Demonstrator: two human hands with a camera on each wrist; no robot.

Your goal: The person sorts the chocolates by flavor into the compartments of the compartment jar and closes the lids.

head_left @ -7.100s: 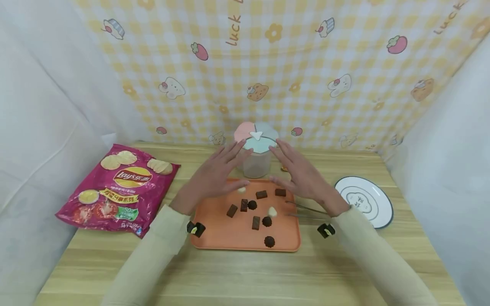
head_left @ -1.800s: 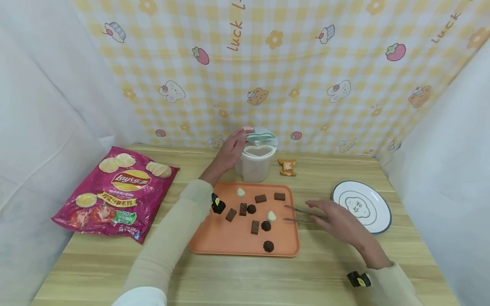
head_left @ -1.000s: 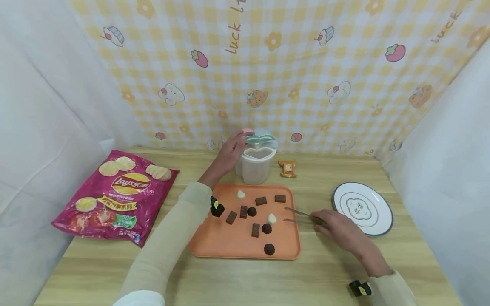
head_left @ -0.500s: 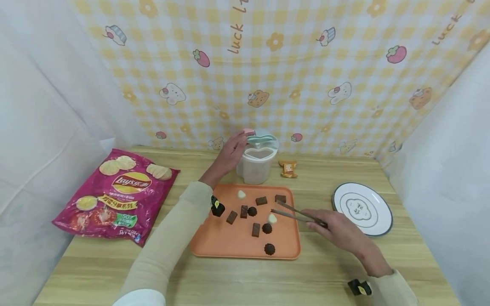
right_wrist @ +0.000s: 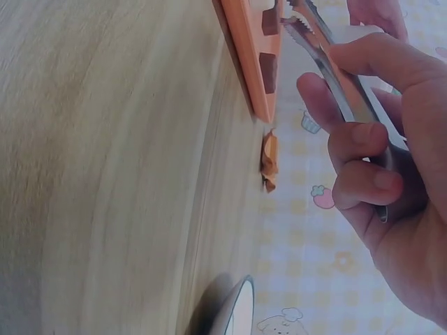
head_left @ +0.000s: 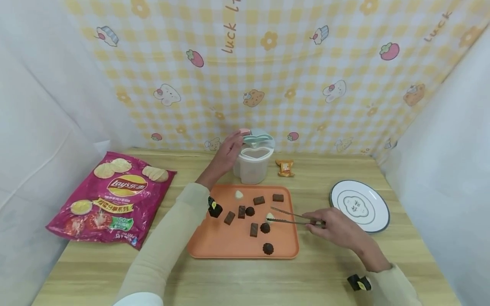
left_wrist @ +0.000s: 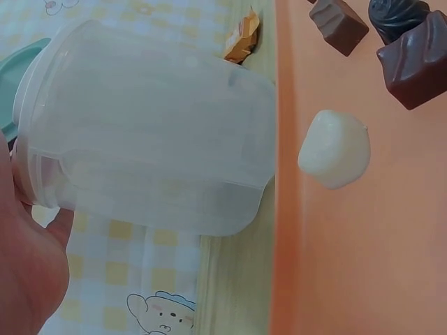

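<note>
My left hand (head_left: 226, 156) holds the top of a translucent lidded container (head_left: 254, 171) behind the tray. The pale green lid flap (head_left: 258, 138) is raised, baring a heart-like opening. My right hand (head_left: 338, 227) grips metal tongs (head_left: 288, 221), fingers wrapped round the handle in the right wrist view. The tongs' arms stand apart over the orange tray (head_left: 226, 246), their tips around or just above a white chocolate (head_left: 270, 216); contact cannot be told. Brown rectangular chocolates (head_left: 254, 230), round dark ones (head_left: 268, 248) and another white chocolate (left_wrist: 335, 149) lie on the tray.
A magenta bag of chips (head_left: 122, 195) lies at the left. An orange-wrapped sweet (head_left: 285, 167) sits right of the container. At the right is a white plate (head_left: 377, 208) with a dark rim. A checked cloth (head_left: 214, 85) hangs behind the table.
Earlier both hands hovered above the tray; then the left took hold of the container and its flap was up. The right hand picked up the tongs and moved them left over the white chocolate.
</note>
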